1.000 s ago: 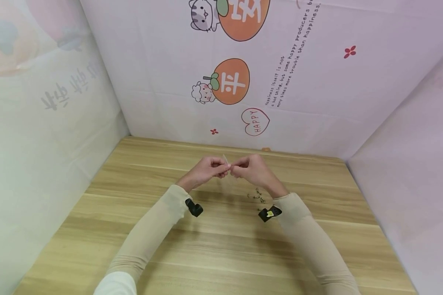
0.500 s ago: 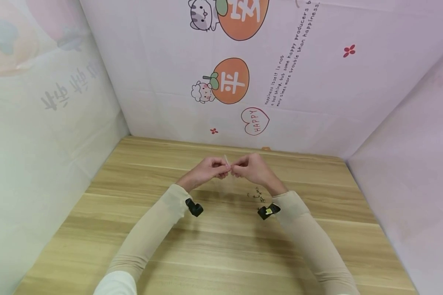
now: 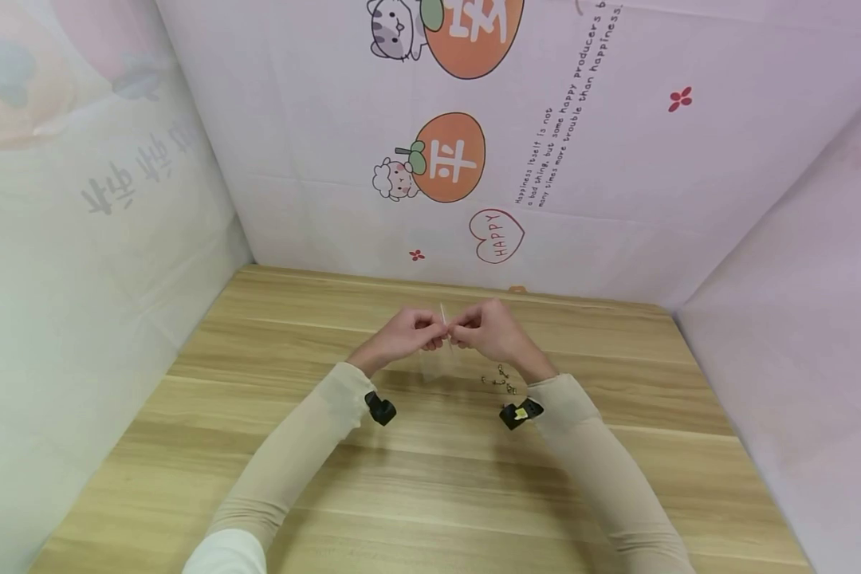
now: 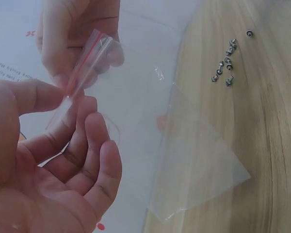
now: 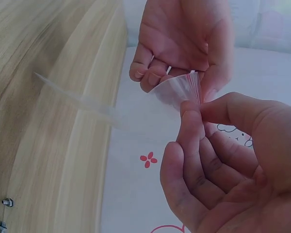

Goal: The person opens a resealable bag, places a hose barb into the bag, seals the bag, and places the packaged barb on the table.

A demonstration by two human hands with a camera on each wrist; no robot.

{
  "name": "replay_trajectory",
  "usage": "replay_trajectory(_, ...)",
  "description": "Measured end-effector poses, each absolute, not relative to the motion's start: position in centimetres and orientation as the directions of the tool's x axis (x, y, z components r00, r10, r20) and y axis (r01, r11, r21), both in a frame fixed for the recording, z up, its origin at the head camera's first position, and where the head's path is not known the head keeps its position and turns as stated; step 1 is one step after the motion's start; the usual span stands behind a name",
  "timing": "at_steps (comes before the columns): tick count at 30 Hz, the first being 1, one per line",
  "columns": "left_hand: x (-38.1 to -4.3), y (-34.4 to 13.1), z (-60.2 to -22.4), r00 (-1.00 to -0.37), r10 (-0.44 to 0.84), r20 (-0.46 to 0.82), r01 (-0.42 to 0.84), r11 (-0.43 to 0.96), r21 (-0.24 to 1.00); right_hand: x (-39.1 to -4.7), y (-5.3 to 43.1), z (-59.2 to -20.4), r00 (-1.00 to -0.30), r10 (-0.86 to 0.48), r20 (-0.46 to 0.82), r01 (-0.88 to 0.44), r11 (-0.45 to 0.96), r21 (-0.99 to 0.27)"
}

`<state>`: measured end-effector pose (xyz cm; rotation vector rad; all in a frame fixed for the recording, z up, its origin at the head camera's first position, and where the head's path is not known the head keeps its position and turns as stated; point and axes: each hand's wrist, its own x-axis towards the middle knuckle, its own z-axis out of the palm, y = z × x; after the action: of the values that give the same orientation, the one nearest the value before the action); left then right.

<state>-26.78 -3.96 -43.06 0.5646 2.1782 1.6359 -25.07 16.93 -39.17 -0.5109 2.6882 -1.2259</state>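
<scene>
A clear zip-lock bag (image 4: 150, 131) with a red line along its zip hangs between the two hands. My left hand (image 3: 406, 331) pinches the zip edge between thumb and forefinger, its other fingers loosely bent below. Right beside it, my right hand (image 3: 493, 328) pinches the same edge with thumb and fingertips. In the right wrist view the bag's mouth (image 5: 172, 91) bulges a little between the hands. Both hands are over the far part of the wooden table. The bag is see-through, with nothing visible inside.
Several small metal screws (image 3: 511, 389) lie scattered on the wooden table (image 3: 430, 494), below the right wrist. One screw (image 4: 250, 33) lies apart from the others. A printed white cloth wall (image 3: 330, 199) stands behind the table, with more cloth at both sides.
The bag's edge above the fingers has turned more upright, and its clear body now shows hanging below the hands. My left hand has shifted slightly right; both hands keep their pinch.
</scene>
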Motion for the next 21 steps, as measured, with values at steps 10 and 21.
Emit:
replay_trajectory(10,-26.27,-3.46,-42.99,-0.865,0.501,0.026,0.239,0.366,0.9,-25.06,16.96,-39.57,-0.934,-0.356,0.013,-0.244,0.612,-0.753)
replay_trajectory(21,-26.29,-3.35,-43.3,-0.87,0.488,0.069,0.254,0.324,0.911,-24.94,17.06,-39.8,-0.946,-0.325,0.012,-0.221,0.615,-0.757)
